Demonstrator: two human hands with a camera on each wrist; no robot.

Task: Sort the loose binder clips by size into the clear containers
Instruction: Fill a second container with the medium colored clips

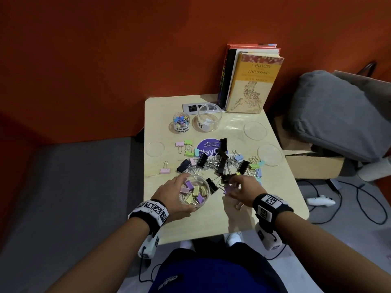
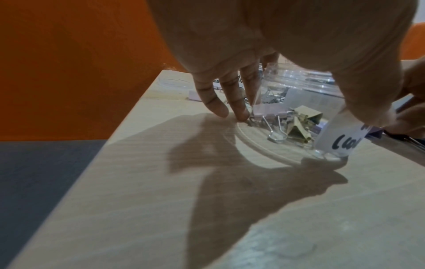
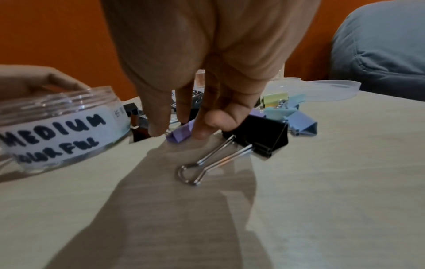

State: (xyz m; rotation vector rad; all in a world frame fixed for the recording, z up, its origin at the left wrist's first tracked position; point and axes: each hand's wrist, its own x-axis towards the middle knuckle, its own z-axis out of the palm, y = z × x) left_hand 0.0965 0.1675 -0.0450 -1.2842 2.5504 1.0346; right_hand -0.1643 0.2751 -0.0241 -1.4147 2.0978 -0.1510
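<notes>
From the head view, both forearms are reaching forward over the desk (image 1: 264,199). The left hand (image 1: 176,194) is curling round the near-left wall of the clear container (image 1: 194,193), which is sitting near the front edge and holding pastel clips. The right hand (image 1: 243,190) is bending down at the wrist, its fingertips closing on a purple clip (image 1: 228,188) just right of the container. The loose binder clips (image 1: 220,161) are lying scattered behind both hands, black and pastel mixed.

From the left wrist, the left hand (image 2: 276,54) is arching over the container (image 2: 299,87), with fingers (image 2: 239,102) reaching down its far side to the desk and the thumb pressing on its labelled front.

From the right wrist, the right hand (image 3: 202,72) is pointing downward, thumb and fingers pinching the purple clip (image 3: 180,133) against the desk. A large black clip (image 3: 264,134) is lying just beside it, and the container marked MEDIUM (image 3: 57,125) is standing to the left.
</notes>
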